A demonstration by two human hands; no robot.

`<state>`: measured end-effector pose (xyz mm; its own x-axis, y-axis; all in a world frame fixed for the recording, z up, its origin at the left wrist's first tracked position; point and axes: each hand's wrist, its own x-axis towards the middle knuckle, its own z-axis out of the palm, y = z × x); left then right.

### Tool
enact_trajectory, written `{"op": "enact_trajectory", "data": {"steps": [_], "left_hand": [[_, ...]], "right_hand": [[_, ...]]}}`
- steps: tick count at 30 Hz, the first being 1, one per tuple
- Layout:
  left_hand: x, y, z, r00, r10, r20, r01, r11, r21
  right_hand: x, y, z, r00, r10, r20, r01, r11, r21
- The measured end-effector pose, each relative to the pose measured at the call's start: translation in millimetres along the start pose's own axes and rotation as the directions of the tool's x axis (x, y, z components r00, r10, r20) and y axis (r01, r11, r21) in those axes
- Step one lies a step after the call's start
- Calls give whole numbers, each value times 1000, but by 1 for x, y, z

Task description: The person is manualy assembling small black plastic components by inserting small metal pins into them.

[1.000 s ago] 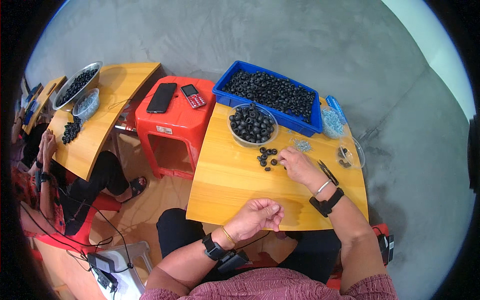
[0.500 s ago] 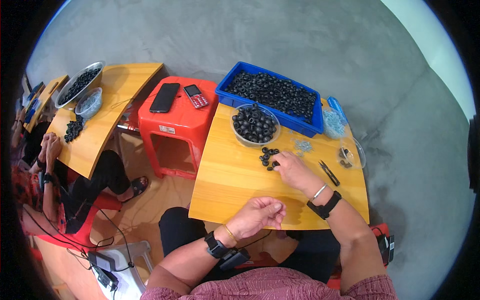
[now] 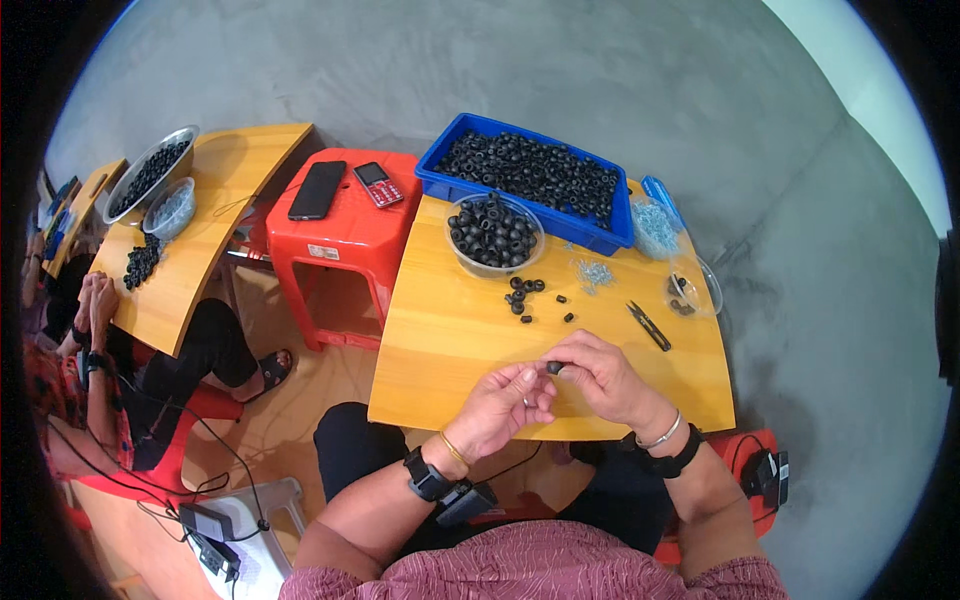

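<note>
Both hands meet over the near edge of the wooden worktop (image 3: 440, 350): the right hand (image 3: 600, 375) makes a fingertip grip, pinching a small black ring (image 3: 553, 368), while the left hand (image 3: 505, 405) curls loosely beside it, its hold unclear. Loose rings (image 3: 527, 293) lie just beyond, before a clear bowl (image 3: 494, 232) and a blue rectangular tray (image 3: 530, 175) of more. Black snips (image 3: 649, 325) rest to the right; a red stool (image 3: 345, 225) carrying two phones stands left.
</note>
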<state>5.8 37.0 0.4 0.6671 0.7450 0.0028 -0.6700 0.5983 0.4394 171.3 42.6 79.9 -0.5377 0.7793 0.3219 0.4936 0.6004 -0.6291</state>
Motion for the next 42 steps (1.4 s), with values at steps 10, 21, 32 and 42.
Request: {"op": "enact_trajectory", "data": {"steps": [10,21,32,42], "left_hand": [[-2,3,4,1000,10,5,-10,1000,-26],[-3,5,1,1000,-6,14,7,994,-106],[-2,1,3,1000,16,-6,-16,1000,10],[-5,2,3,1000,10,-29,-9,1000,19]], "right_hand": [[-3,-15,14,1000,10,-18,-11,1000,-26],[-9,-19,14,984,64,-166,-64,998,7],[-8,-16,21,984,-3,-181,-9,998,-65],[-11,32,-8,896,266,-355,-314,946,-82]]}}
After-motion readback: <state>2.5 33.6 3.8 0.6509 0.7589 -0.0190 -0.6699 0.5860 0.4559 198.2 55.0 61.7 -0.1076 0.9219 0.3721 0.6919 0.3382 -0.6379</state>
